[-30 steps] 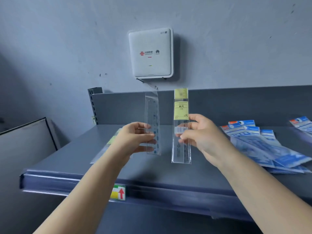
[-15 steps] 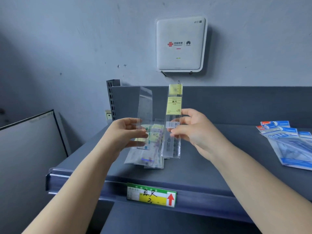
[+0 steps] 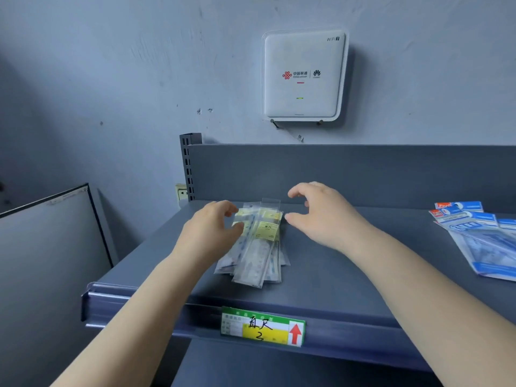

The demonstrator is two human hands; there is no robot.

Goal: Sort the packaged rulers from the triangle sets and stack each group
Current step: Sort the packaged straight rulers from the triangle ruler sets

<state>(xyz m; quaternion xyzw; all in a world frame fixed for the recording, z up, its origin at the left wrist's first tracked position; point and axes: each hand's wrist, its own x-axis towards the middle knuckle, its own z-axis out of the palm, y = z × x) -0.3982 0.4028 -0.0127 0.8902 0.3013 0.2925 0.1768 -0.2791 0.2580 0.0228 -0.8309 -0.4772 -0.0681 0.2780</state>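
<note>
Your left hand (image 3: 215,233) rests loose-fingered on the ruler stack (image 3: 255,247) at frame centre, squaring it; your right hand (image 3: 321,216) hovers beside it, holding nothing.

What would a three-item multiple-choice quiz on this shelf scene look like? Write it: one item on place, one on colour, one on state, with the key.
1. Where does the pile of packaged rulers lie on the shelf?
A. Near its left end, above the price label
B. At its far right
C. On the floor

2. What colour is the arrow on the price label?
A. Blue
B. Red
C. Black

3. What is the right hand doing?
A. Gripping a ruler pack
B. Pressing the wall box
C. Hovering beside the pile with loosely curled fingers, holding nothing

Key: 1 A, the pile sits left of the blue triangle set packs, above the label. 2 B, the arrow is red on white. 3 C, a gap shows between its fingers and the pile, while the left hand is at the pile's left edge.
</note>
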